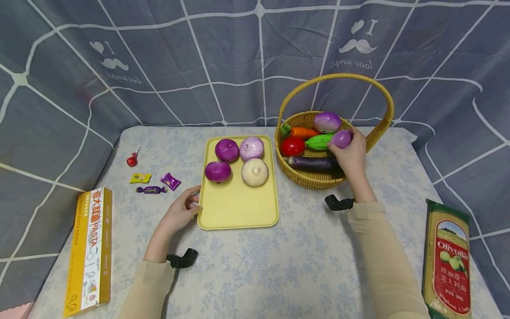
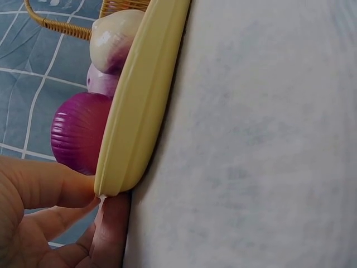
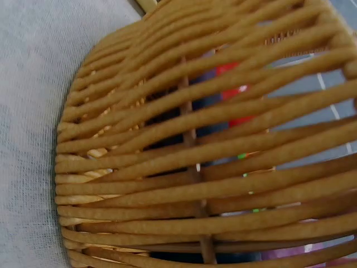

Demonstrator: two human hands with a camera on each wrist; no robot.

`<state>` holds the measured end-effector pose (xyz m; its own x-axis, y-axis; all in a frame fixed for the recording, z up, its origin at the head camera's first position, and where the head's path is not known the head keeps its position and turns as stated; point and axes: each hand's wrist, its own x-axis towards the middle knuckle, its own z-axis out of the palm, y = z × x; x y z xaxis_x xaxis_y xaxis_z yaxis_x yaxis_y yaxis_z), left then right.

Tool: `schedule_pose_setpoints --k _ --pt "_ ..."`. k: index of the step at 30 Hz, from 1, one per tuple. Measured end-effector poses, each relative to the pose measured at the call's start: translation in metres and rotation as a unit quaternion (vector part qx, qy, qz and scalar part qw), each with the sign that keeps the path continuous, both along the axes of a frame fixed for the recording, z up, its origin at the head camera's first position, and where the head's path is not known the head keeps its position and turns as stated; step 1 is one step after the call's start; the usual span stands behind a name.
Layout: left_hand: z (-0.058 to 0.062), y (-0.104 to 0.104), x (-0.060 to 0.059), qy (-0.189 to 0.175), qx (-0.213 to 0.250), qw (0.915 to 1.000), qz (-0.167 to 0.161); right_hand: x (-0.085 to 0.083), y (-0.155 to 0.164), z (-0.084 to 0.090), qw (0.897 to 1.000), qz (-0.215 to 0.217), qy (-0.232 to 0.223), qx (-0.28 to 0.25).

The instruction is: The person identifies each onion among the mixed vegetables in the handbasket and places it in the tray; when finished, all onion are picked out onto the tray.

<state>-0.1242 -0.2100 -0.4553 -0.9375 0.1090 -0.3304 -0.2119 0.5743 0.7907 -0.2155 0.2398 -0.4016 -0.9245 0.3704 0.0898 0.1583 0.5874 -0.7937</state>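
Two-handed grip at a table, seen from the head and both wrists. The left hand (image 1: 181, 212) holds a narrow grip at the left edge of the yellow tray (image 1: 239, 210); the left wrist view shows its digits drawn close together at the rim, pinching it. The tray lies on the patterned tablecloth (image 1: 247, 270) and bears, in its far half, two dark purple onions (image 1: 227, 150), a pale purple onion (image 1: 252, 148) and a white onion (image 1: 255, 172). The right hand (image 1: 352, 157) reaches over the near right side of the wicker basket (image 1: 307, 180), its thumb and fingers spread only to the breadth of the light purple vegetable (image 1: 341, 139) that they hold. This vegetable is at the basket's right side, beside the green vegetable (image 1: 318, 141); whether it touches the contents below cannot be told. Around it in the basket are a purple-and-white vegetable (image 1: 327, 122), a carrot (image 1: 303, 132), a tomato (image 1: 292, 146) and an eggplant (image 1: 312, 164). In the right wrist view the basket's weave fills most of the field, and the fingers are hidden.
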Motion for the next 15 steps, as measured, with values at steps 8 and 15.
schedule_pose_setpoints --k 8,15 --pt "0.0001 -0.0002 0.0016 0.003 0.002 1.0000 0.000 -0.0040 -0.0017 -0.0025 0.997 0.015 -0.019 0.076" --pt "0.0010 -0.0014 0.0016 0.006 0.005 1.0000 -0.005 -0.0051 -0.0043 -0.0055 0.995 0.006 -0.016 0.097"
